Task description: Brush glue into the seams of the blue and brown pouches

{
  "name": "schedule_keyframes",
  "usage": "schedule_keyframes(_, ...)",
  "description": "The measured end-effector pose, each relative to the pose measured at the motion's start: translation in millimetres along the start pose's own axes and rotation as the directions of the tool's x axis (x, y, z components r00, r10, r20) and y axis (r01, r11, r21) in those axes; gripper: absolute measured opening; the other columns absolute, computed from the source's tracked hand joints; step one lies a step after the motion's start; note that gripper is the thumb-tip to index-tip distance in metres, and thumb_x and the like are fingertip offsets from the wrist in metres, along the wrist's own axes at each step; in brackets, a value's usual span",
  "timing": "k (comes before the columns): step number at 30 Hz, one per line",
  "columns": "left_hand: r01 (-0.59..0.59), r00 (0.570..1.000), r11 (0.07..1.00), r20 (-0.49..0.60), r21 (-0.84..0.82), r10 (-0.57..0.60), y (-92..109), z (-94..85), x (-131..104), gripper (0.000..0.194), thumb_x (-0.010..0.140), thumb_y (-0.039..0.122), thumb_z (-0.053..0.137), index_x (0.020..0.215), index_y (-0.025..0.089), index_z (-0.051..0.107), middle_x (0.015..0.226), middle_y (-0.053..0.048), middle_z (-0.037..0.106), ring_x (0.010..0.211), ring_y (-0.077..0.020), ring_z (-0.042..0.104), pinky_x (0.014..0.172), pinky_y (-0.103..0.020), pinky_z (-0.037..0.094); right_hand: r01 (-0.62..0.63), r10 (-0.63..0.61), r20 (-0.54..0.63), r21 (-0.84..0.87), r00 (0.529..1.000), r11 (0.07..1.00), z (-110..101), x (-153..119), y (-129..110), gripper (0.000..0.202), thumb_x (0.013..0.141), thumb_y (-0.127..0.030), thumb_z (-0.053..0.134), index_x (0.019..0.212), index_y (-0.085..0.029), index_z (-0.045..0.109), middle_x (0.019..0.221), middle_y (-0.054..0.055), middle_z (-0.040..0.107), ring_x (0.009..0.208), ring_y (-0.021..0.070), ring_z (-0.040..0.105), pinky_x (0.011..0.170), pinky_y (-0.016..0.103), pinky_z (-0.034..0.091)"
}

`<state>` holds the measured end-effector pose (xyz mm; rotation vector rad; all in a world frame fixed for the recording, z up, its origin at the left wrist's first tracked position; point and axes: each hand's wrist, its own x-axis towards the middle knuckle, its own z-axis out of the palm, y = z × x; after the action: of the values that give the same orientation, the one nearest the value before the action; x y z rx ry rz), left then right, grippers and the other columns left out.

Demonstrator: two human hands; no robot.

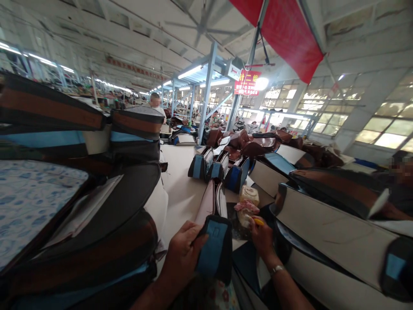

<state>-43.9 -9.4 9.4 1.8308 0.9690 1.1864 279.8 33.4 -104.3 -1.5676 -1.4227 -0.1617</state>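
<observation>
My left hand (185, 247) grips the near end of a part-sewn bag (213, 245), thumb on its blue and black end panel. Pale side panels of the bag reach away from me across the table. To the right, my right hand (263, 239) is closed around a small yellow-handled tool (258, 221), its working end too blurred to name. It is close to a dark container (238, 219) and a crumpled pink cloth (247, 206). Just beyond sits a yellowish block-shaped tub (249, 194).
Tall stacks of black, brown and blue bags (129, 181) rise on my left. More pale bag panels (335, 228) are piled on the right. Several blue-ended bags (216, 168) stand ahead on the white table (180, 185). A co-worker (156, 103) is farther back; another person (402, 185) is at the right edge.
</observation>
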Motion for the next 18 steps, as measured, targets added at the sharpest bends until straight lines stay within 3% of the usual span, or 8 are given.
schedule_keyframes(3,0.000,0.999,1.000,0.036,-0.006,0.000,7,-3.1,2,0.029,0.094,0.039,0.051,0.079,0.018,0.065,0.082,-0.003,0.056,0.082,-0.0179,0.057,0.078,-0.027,0.043,0.008,-0.008,-0.013,0.010,1.000,1.000,-14,3,-22,0.054,0.090,-0.066,0.048,0.081,-0.016,0.067,0.076,0.012,0.070,0.066,0.0266,0.066,0.062,0.037,0.051)
schedule_keyframes(5,-0.002,0.998,1.000,0.068,-0.009,0.002,10,-3.3,4,0.030,0.094,0.040,0.052,0.077,0.018,0.064,0.080,-0.002,0.053,0.080,-0.0175,0.056,0.076,-0.027,0.042,0.015,-0.014,-0.030,0.032,0.999,0.999,-33,11,-46,0.052,0.089,-0.065,0.050,0.084,-0.016,0.068,0.078,0.012,0.071,0.067,0.0264,0.067,0.062,0.037,0.052)
schedule_keyframes(9,-0.004,0.994,0.999,0.106,-0.041,0.009,15,0.9,9,0.030,0.093,0.040,0.054,0.075,0.018,0.063,0.078,-0.001,0.050,0.077,-0.0168,0.054,0.072,-0.026,0.041,0.008,0.002,-0.084,0.120,0.996,0.993,-87,33,-121,0.040,0.095,-0.054,0.050,0.102,-0.017,0.064,0.070,0.004,0.068,0.055,0.0185,0.062,0.051,0.028,0.049)
schedule_keyframes(11,-0.009,0.993,0.998,0.119,-0.056,0.016,17,4.2,11,0.030,0.092,0.040,0.053,0.076,0.017,0.064,0.079,-0.001,0.051,0.077,-0.0172,0.054,0.072,-0.027,0.041,0.010,0.012,-0.069,0.313,0.998,0.950,-111,41,-164,0.030,0.094,-0.047,0.056,0.097,-0.018,0.063,0.062,-0.001,0.064,0.048,0.0144,0.056,0.046,0.025,0.045)
schedule_keyframes(13,-0.014,0.991,0.997,0.130,-0.074,0.023,18,7.6,12,0.029,0.092,0.039,0.053,0.078,0.017,0.064,0.081,-0.002,0.054,0.080,-0.0180,0.055,0.073,-0.027,0.042,0.072,-0.063,-0.037,0.384,0.997,0.920,-124,42,-202,0.020,0.095,-0.040,0.057,0.096,-0.020,0.062,0.065,-0.002,0.062,0.050,0.0125,0.054,0.049,0.024,0.045)
schedule_keyframes(15,-0.009,0.990,0.995,0.140,-0.097,0.023,19,10.4,11,0.028,0.092,0.039,0.053,0.080,0.017,0.065,0.084,-0.003,0.056,0.082,-0.0187,0.056,0.075,-0.027,0.042,0.198,-0.218,0.009,0.377,0.976,0.905,-125,40,-226,0.012,0.095,-0.032,0.057,0.095,-0.021,0.062,0.071,-0.001,0.063,0.057,0.0130,0.057,0.055,0.025,0.048)
schedule_keyframes(18,-0.011,0.990,0.992,0.141,-0.126,0.029,22,12.5,10,0.027,0.092,0.039,0.053,0.081,0.018,0.065,0.085,-0.003,0.057,0.083,-0.0193,0.056,0.076,-0.027,0.043,0.398,-0.432,0.054,0.302,0.900,0.866,-114,35,-237,0.006,0.095,-0.023,0.056,0.097,-0.022,0.061,0.085,0.003,0.067,0.077,0.0177,0.064,0.074,0.033,0.052)
